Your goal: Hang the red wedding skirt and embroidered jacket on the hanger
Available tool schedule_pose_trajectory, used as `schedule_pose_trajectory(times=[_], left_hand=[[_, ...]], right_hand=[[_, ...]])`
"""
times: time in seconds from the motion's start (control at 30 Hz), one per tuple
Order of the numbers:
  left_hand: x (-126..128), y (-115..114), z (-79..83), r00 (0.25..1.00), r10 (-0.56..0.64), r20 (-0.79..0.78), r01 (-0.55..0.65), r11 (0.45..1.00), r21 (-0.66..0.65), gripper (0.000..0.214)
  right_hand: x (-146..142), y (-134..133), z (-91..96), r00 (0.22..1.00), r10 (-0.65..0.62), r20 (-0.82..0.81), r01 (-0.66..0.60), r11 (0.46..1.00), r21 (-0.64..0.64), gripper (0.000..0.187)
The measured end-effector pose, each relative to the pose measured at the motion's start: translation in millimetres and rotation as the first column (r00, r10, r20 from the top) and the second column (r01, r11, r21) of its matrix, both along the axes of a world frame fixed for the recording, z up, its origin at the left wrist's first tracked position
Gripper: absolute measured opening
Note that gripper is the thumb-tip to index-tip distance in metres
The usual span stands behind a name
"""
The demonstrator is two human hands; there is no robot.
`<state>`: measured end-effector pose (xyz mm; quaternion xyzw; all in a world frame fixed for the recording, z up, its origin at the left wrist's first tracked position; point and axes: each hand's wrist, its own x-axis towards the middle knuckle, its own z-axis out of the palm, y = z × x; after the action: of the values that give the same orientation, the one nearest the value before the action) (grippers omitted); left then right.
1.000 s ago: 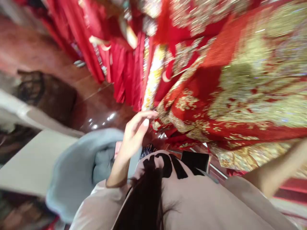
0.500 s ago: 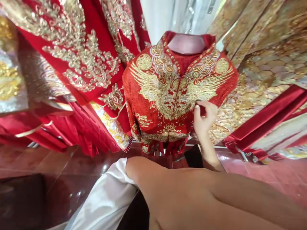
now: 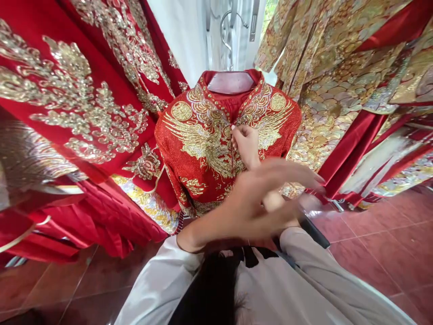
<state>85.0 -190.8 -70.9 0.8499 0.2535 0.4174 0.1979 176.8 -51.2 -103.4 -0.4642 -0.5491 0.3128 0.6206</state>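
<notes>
A red jacket [image 3: 203,149] with gold phoenix embroidery hangs on a hanger [image 3: 230,81] straight ahead. My right hand [image 3: 245,146] is raised to the jacket's front seam below the collar, with its fingers curled and pinched on the cloth. In front of it, my left hand [image 3: 267,198] crosses from the left, smeared by motion, fingers stretched towards the right and holding nothing. My pale sleeves and dark hair fill the bottom of the view.
Red garments with gold embroidery [image 3: 74,99] hang close on the left, and gold-scaled robes [image 3: 331,76] on the right. Behind the jacket is a white curtain [image 3: 182,31]. A red tiled floor [image 3: 379,243] lies below. A black object [image 3: 314,230] shows by my right sleeve.
The view swung from the rack to the hanging jacket. My right hand moved from the jacket's right side to its front seam. My left arm drew back, and its hand now crosses in front.
</notes>
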Motion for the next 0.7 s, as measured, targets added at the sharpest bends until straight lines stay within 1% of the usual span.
schedule_pose_trajectory(times=[0.03, 0.07, 0.1, 0.13, 0.17, 0.2, 0.23, 0.3, 0.33, 0.37, 0.4, 0.43, 0.47, 0.5, 0.53, 0.57, 0.6, 0.63, 0.67, 0.7], left_hand=[[-3.6, 19.1, 1.1, 0.982, 0.148, 0.117, -0.163, 0.978, 0.128, 0.033], [-10.6, 38.4, 0.8, 0.923, 0.304, 0.236, -0.356, 0.907, 0.224, 0.03], [-20.2, 56.9, -0.9, 0.843, 0.439, 0.31, -0.521, 0.81, 0.269, 0.032], [-31.4, 73.5, -3.6, 0.767, 0.547, 0.335, -0.633, 0.731, 0.256, 0.038], [-42.9, 87.6, -6.9, 0.713, 0.624, 0.32, -0.696, 0.687, 0.208, 0.048], [-53.7, 98.4, -10.7, 0.667, 0.682, 0.3, -0.741, 0.651, 0.167, 0.057], [-62.7, 106.0, -14.5, 0.635, 0.724, 0.269, -0.768, 0.628, 0.124, 0.064], [-74.0, 113.1, -21.4, 0.587, 0.777, 0.228, -0.806, 0.588, 0.068, 0.074], [-76.4, 114.2, -24.4, 0.561, 0.798, 0.219, -0.824, 0.564, 0.057, 0.076], [-77.4, 115.0, -26.9, 0.532, 0.818, 0.217, -0.844, 0.534, 0.057, 0.079], [-77.8, 116.2, -29.1, 0.498, 0.84, 0.216, -0.866, 0.497, 0.065, 0.082], [-78.3, 118.4, -30.9, 0.459, 0.862, 0.213, -0.888, 0.453, 0.079, 0.085], [-79.6, 121.8, -32.4, 0.416, 0.885, 0.209, -0.909, 0.405, 0.098, 0.088], [-81.9, 126.4, -33.4, 0.375, 0.904, 0.204, -0.926, 0.357, 0.121, 0.089], [-85.5, 132.0, -34.1, 0.342, 0.918, 0.2, -0.937, 0.316, 0.151, 0.087], [-90.2, 138.2, -34.4, 0.32, 0.926, 0.201, -0.941, 0.285, 0.184, 0.082], [-95.9, 144.6, -34.2, 0.312, 0.926, 0.211, -0.939, 0.267, 0.216, 0.073], [-102.6, 150.9, -33.5, 0.318, 0.92, 0.229, -0.934, 0.263, 0.242, 0.06], [-110.1, 156.8, -32.1, 0.339, 0.908, 0.247, -0.926, 0.276, 0.256, 0.048], [-118.0, 162.3, -29.9, 0.373, 0.893, 0.251, -0.916, 0.312, 0.251, 0.036]], right_hand=[[2.4, -5.1, -8.5, 0.999, -0.014, 0.034, 0.013, 1.0, 0.005, 0.03], [5.0, -11.2, -20.7, 0.996, -0.023, 0.084, 0.023, 1.0, 0.003, 0.033], [7.5, -18.3, -36.5, 0.987, -0.027, 0.161, 0.031, 0.999, -0.019, 0.035], [10.0, -26.9, -56.1, 0.967, -0.021, 0.252, 0.039, 0.997, -0.066, 0.036], [12.1, -37.0, -78.7, 0.937, -0.008, 0.35, 0.057, 0.99, -0.129, 0.037], [14.0, -48.9, -103.3, 0.885, 0.028, 0.465, 0.084, 0.973, -0.217, 0.036], [16.0, -62.4, -128.8, 0.858, 0.062, 0.51, 0.098, 0.955, -0.281, 0.034], [21.5, -91.3, -176.0, 0.827, 0.135, 0.546, 0.094, 0.924, -0.37, 0.033], [26.0, -104.8, -194.7, 0.81, 0.167, 0.562, 0.096, 0.908, -0.408, 0.03], [32.2, -116.2, -208.3, 0.792, 0.188, 0.58, 0.11, 0.892, -0.439, 0.027], [40.4, -124.6, -215.9, 0.775, 0.196, 0.601, 0.135, 0.877, -0.461, 0.025], [50.4, -129.2, -216.6, 0.758, 0.196, 0.622, 0.166, 0.864, -0.475, 0.025], [62.0, -129.8, -210.2, 0.744, 0.186, 0.641, 0.204, 0.851, -0.484, 0.025], [74.6, -126.2, -197.0, 0.732, 0.144, 0.666, 0.251, 0.851, -0.461, 0.026], [87.4, -118.9, -177.8, 0.72, 0.079, 0.689, 0.299, 0.861, -0.412, 0.03], [99.6, -108.1, -154.1, 0.705, -0.019, 0.709, 0.358, 0.872, -0.333, 0.035], [110.4, -94.7, -127.9, 0.663, -0.246, 0.707, 0.437, 0.894, -0.099, 0.04], [119.2, -79.5, -101.2, 0.61, -0.443, 0.657, 0.478, 0.867, 0.14, 0.046], [125.8, -63.3, -76.0, 0.559, -0.568, 0.604, 0.482, 0.815, 0.321, 0.057], [130.2, -46.9, -53.9, 0.518, -0.645, 0.561, 0.474, 0.763, 0.44, 0.07]])
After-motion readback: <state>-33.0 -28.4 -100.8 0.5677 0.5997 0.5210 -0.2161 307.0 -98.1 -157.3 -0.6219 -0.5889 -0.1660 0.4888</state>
